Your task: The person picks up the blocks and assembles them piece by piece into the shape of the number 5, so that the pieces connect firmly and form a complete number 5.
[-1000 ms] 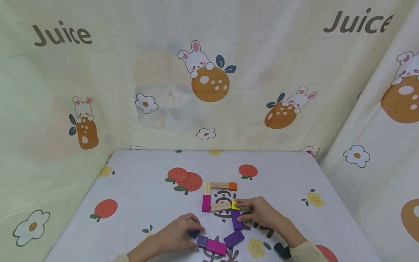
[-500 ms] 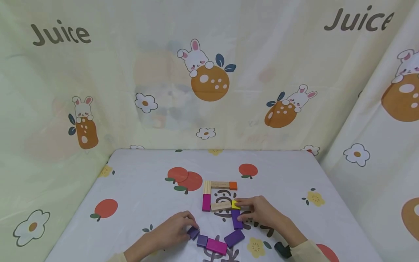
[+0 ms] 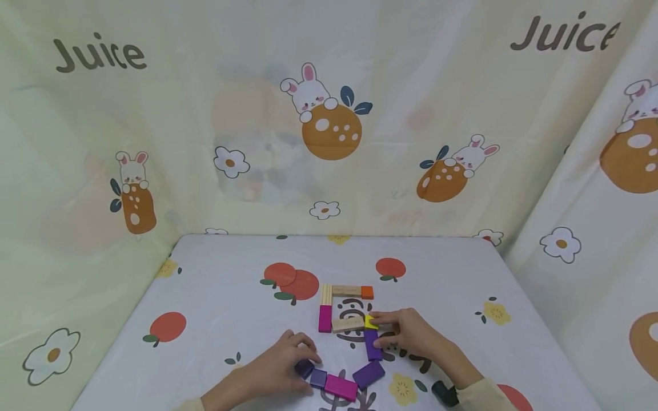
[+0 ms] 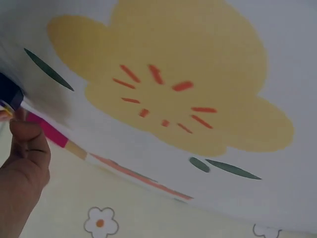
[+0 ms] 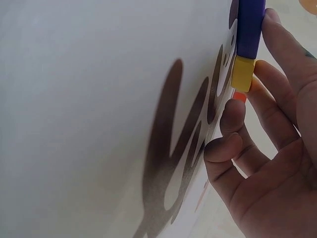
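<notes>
My left hand point(image 3: 277, 364) pinches a dark purple block point(image 3: 304, 368) at the left end of a curved row; fingers partly cover it. In the left wrist view the dark block point(image 4: 11, 93) shows at the left edge above the thumb. Beside it lie a small purple block point(image 3: 318, 378), a magenta block point(image 3: 341, 387) and a slanted purple block point(image 3: 369, 375). My right hand point(image 3: 413, 334) touches a yellow block point(image 3: 370, 322) with the index finger and an upright-lying purple block point(image 3: 373, 345) with the thumb. In the right wrist view the yellow block point(image 5: 243, 73) meets the purple one end to end.
Wooden blocks point(image 3: 347, 325), a striped pale block point(image 3: 326, 295), another magenta block point(image 3: 325, 318) and an orange block point(image 3: 367, 292) form the row's far part. A dark green object point(image 3: 444, 393) lies by the right sleeve. A printed cloth point(image 3: 231, 308) covers the table.
My left hand shifts slightly left and back right, turning the dark purple block, which now sits close to the small purple block. The right hand stays in place.
</notes>
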{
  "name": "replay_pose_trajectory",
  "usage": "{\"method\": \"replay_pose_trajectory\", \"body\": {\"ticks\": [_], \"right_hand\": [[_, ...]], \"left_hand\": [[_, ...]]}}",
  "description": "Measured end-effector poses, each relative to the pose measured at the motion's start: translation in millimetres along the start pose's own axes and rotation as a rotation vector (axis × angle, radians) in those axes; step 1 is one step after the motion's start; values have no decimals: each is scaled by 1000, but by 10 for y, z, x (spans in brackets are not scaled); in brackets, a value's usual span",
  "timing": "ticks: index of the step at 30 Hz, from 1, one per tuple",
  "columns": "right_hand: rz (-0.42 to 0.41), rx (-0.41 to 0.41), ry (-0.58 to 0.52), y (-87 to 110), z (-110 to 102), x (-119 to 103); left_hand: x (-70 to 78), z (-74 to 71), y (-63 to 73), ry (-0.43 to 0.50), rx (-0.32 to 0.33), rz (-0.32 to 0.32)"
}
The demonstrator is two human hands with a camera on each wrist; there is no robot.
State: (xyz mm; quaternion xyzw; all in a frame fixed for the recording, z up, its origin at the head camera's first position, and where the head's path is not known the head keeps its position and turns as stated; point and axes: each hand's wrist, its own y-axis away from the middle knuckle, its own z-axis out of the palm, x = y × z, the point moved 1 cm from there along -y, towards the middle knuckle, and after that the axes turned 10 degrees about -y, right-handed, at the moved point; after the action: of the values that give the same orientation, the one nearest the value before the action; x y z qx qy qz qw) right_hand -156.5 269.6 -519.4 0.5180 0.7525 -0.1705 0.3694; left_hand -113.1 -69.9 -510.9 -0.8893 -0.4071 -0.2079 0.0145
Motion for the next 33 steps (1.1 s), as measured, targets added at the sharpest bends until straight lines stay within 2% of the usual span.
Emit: {"method": "replay_pose_trajectory", "body": {"ticks": [8,25,33], "right_hand": [[-4,-8,0,2,1,15],[11,-12,-17,-22,8,40],[9,-9,-23,-19,6,33]], "left_hand": [[110,39,-81,-40,-36,-29],[126,97,-70,-132,5,-40],[138,104,-80,-143,19,-52]]}}
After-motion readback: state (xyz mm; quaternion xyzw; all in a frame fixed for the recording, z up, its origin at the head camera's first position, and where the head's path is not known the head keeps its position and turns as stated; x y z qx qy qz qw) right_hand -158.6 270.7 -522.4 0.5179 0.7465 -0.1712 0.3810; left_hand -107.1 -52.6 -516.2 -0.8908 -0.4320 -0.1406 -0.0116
